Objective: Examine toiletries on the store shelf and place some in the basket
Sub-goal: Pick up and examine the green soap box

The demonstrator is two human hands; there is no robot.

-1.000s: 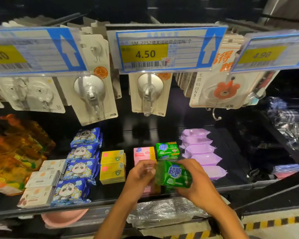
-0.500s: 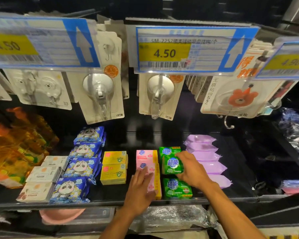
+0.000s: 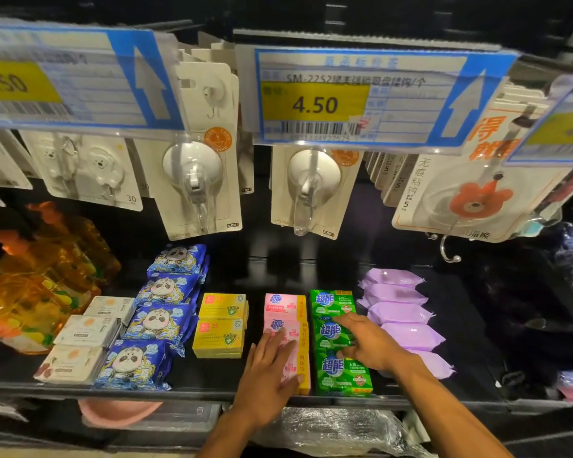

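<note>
On the black shelf (image 3: 212,375), three green soap packs (image 3: 341,375) lie in a row front to back. To their left are two pink soap boxes (image 3: 283,305). My left hand (image 3: 268,375) rests flat on the front pink box with its fingers straight. My right hand (image 3: 369,345) lies over the middle green pack (image 3: 328,335), index finger at its far edge, thumb at its near edge, fingers nearly straight. No basket is in view.
Yellow soap boxes (image 3: 222,322), blue panda packs (image 3: 159,319), white boxes (image 3: 86,332) and orange bags (image 3: 37,285) fill the shelf's left side. Purple packs (image 3: 401,312) lie on the right. Hook cards (image 3: 196,180) and price tags (image 3: 315,104) hang above.
My right hand carried a green soap pack from in front of me onto the shelf and laid it in the green row. My left hand let go of it and came down on the pink box.
</note>
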